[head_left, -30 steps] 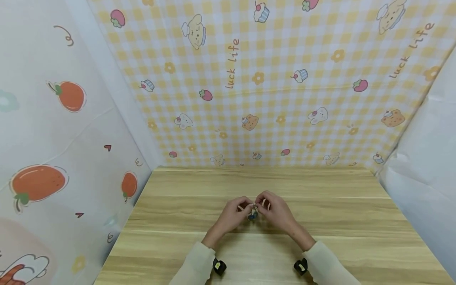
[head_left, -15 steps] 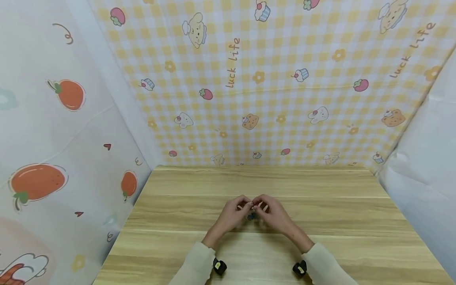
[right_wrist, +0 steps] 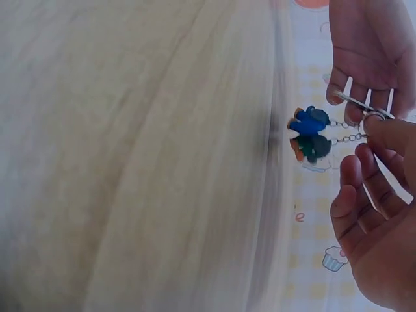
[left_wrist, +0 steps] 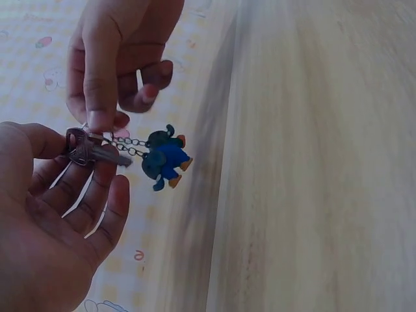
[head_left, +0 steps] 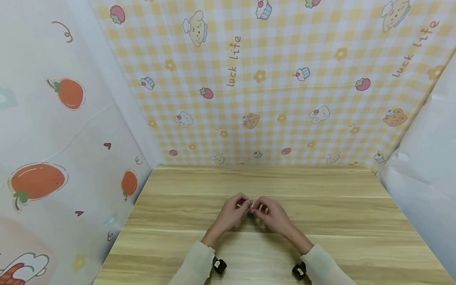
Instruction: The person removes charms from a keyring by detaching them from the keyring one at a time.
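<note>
Above the middle of the wooden bench (head_left: 320, 206), our left hand (left_wrist: 52, 214) pinches the flat metal key (left_wrist: 91, 153) while our right hand (left_wrist: 120, 58) pinches the split ring beside it. To do this well, we judge, we hold the key steady and let the thin chain's small, rounded blue-and-green rubbery figure (left_wrist: 164, 158) hang free.

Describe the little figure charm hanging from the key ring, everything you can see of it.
The figure charm is a small blue and dark green figure with orange tips, seemingly rubber or plastic. Two short metal chains link it to a ring that also carries a key. It dangles free in the air above the wooden table, touching neither hand; the left hand and right hand pinch the ring and key.
</note>
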### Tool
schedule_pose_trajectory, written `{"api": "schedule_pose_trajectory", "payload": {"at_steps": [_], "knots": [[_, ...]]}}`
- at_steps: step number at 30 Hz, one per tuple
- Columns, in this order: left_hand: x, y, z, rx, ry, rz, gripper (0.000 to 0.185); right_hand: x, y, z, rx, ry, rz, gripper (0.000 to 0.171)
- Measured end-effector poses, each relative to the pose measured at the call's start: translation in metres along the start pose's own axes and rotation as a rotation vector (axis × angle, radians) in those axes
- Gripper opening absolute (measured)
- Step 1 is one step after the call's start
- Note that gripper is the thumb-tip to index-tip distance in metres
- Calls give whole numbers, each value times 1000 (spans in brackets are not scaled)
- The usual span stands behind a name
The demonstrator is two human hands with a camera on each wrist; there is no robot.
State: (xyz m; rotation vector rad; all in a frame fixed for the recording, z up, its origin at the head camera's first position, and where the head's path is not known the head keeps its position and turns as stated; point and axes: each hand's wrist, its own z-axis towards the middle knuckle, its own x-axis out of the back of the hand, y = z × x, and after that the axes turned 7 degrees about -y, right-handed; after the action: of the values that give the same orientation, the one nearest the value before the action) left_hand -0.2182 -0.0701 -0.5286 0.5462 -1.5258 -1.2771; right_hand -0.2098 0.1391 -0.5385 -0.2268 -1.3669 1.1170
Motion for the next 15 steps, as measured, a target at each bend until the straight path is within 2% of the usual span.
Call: {"api": "schedule_pose_trajectory", "payload": {"at_steps": [9, 12, 15], "knots": [[2, -3, -1, -22, -40, 17, 18, 5, 2, -1, 37, 112, -78, 16], [2, -4, -1, -44, -33, 40, 14, 7, 1, -2, 38, 115, -78, 15], [2, -4, -1, -60, -30, 50, 11, 10, 0, -3, 16, 83, -25, 12]]}}
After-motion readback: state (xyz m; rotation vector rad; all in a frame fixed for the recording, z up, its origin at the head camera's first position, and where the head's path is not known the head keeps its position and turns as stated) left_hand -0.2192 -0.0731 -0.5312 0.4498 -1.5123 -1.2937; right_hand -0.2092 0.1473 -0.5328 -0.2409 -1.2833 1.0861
